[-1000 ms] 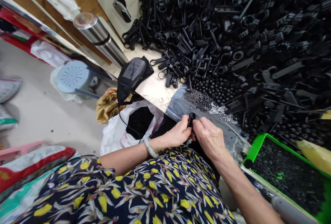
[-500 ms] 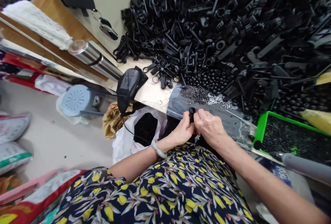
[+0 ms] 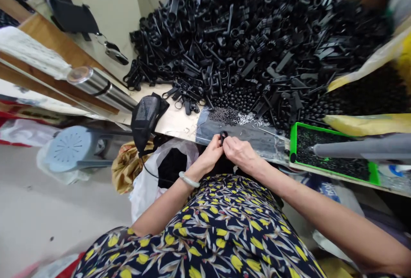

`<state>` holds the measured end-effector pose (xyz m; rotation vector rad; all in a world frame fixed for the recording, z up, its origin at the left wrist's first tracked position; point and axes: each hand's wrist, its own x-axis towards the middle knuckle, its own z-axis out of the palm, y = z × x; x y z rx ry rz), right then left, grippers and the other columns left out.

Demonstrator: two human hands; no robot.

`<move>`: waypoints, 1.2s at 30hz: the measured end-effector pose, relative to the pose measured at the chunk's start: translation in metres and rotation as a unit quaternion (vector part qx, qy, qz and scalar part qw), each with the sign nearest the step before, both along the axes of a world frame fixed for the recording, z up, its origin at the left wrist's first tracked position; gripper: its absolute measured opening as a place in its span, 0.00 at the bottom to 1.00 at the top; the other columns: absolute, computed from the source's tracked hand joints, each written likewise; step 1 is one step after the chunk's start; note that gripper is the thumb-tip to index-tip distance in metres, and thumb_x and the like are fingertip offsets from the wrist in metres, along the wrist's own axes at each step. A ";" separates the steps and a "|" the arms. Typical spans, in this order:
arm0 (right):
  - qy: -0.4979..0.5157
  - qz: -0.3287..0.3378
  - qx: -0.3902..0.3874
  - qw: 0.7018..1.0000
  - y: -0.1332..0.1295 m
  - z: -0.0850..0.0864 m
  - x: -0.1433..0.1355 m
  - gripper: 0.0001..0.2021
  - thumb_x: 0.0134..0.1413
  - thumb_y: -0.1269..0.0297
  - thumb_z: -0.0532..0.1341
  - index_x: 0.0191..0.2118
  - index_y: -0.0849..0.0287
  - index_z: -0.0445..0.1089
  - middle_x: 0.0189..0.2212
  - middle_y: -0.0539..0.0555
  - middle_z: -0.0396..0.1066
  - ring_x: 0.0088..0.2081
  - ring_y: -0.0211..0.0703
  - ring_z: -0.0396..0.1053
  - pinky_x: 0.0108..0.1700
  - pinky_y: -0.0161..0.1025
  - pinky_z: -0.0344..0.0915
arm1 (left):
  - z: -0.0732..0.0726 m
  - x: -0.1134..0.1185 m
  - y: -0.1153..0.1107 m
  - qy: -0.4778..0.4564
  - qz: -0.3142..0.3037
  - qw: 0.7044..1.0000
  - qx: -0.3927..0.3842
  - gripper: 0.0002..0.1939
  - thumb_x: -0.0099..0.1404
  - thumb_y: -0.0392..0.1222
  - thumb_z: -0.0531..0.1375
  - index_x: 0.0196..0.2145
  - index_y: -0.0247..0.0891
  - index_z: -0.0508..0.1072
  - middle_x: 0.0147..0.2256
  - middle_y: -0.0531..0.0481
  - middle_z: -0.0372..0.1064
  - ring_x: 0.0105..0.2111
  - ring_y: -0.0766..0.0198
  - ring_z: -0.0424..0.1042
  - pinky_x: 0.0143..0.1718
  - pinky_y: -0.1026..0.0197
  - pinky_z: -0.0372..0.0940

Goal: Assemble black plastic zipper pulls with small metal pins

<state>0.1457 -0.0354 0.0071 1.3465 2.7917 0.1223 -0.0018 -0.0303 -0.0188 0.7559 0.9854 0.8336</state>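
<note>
Bare pale wood shows on the bench [image 3: 173, 126] around a dark sheet [image 3: 257, 141]. At its near edge, 1 small black part [image 3: 224, 135] is gripped in the left hand [image 3: 212, 151]; the right hand [image 3: 240, 151] has its fingers curled in against it, what they pinch being hidden. Beyond lie silver pins [image 3: 246, 118], then a heap of black parts [image 3: 224, 42]. To the right sits a green tray [image 3: 293, 136].

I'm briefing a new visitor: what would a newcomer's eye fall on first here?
Probably the huge jumbled heap of black parts across the back of the pale worktop. In front, the left hand holds a small black piece, right hand against it; a bright green rectangular tray lies further right.
</note>
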 end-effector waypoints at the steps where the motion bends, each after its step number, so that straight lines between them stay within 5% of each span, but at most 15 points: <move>1: 0.011 0.008 0.011 1.000 -0.002 -0.003 0.003 0.10 0.65 0.79 0.55 0.44 0.67 0.73 0.35 0.59 0.72 0.35 0.46 0.70 0.29 0.38 0.63 | 0.001 -0.001 0.001 -0.017 -0.008 1.000 -0.011 0.18 0.56 0.34 0.64 0.43 0.39 0.66 0.34 0.55 0.69 0.34 0.68 0.66 0.36 0.67 0.60; 8: 0.016 0.021 0.026 0.999 -0.013 -0.011 0.005 0.11 0.65 0.79 0.55 0.44 0.67 0.74 0.39 0.60 0.72 0.38 0.48 0.70 0.40 0.44 0.71 | 0.002 -0.011 0.008 -0.078 -0.034 0.995 -0.046 0.23 0.53 0.36 0.71 0.45 0.38 0.70 0.35 0.54 0.72 0.34 0.68 0.69 0.36 0.67 0.63; 13: 0.072 0.001 -0.030 0.997 -0.009 -0.007 0.007 0.14 0.67 0.77 0.54 0.53 0.68 0.74 0.41 0.60 0.74 0.42 0.47 0.72 0.58 0.49 0.68 | -0.002 -0.014 0.009 -0.085 -0.037 0.994 -0.059 0.25 0.54 0.37 0.73 0.47 0.39 0.71 0.37 0.52 0.75 0.36 0.67 0.74 0.38 0.67 0.66; 17: 0.218 -0.042 -0.098 0.970 0.011 0.012 0.044 0.15 0.72 0.67 0.55 0.57 0.58 0.73 0.43 0.55 0.75 0.42 0.40 0.74 0.50 0.37 0.70 | 0.007 -0.013 0.006 -0.092 -0.050 0.991 -0.083 0.25 0.58 0.44 0.73 0.50 0.39 0.69 0.44 0.45 0.78 0.39 0.60 0.80 0.42 0.60 0.72; 20: 0.320 -0.199 -0.004 0.926 0.037 0.023 0.078 0.16 0.73 0.66 0.53 0.55 0.59 0.75 0.44 0.55 0.76 0.41 0.38 0.74 0.46 0.34 0.69 | 0.017 -0.008 0.005 -0.054 -0.041 0.996 -0.051 0.22 0.61 0.48 0.70 0.47 0.36 0.69 0.40 0.43 0.79 0.31 0.63 0.79 0.34 0.63 0.71; 23: 0.302 -0.366 0.099 0.875 0.067 0.022 0.102 0.18 0.70 0.62 0.55 0.57 0.60 0.74 0.45 0.57 0.74 0.38 0.41 0.72 0.42 0.37 0.67 | 0.026 0.000 0.008 -0.006 -0.016 1.000 -0.011 0.17 0.61 0.47 0.68 0.42 0.35 0.69 0.29 0.50 0.76 0.19 0.70 0.69 0.20 0.69 0.58; 25: 0.249 -0.418 0.112 0.867 0.082 0.016 0.107 0.19 0.68 0.59 0.56 0.58 0.59 0.74 0.46 0.58 0.73 0.39 0.44 0.71 0.40 0.38 0.65 | 0.030 0.006 0.012 0.009 0.018 1.000 0.001 0.15 0.60 0.46 0.67 0.40 0.35 0.69 0.24 0.54 0.72 0.14 0.74 0.61 0.16 0.70 0.48; 31: 0.185 -0.428 0.164 0.869 0.100 0.005 0.108 0.17 0.69 0.58 0.54 0.46 0.59 0.80 0.43 0.60 0.73 0.42 0.48 0.69 0.40 0.40 0.61 | 0.030 0.012 0.025 -0.010 0.124 0.992 0.010 0.14 0.58 0.45 0.65 0.38 0.37 0.67 0.21 0.59 0.66 0.13 0.78 0.50 0.17 0.68 0.40; 36: 0.306 -0.381 0.205 0.848 0.076 0.017 0.099 0.17 0.71 0.56 0.53 0.48 0.61 0.76 0.44 0.60 0.77 0.37 0.45 0.75 0.40 0.39 0.67 | 0.031 0.010 0.025 -0.042 0.122 0.992 0.011 0.18 0.63 0.48 0.66 0.45 0.39 0.65 0.31 0.55 0.72 0.21 0.73 0.64 0.23 0.68 0.53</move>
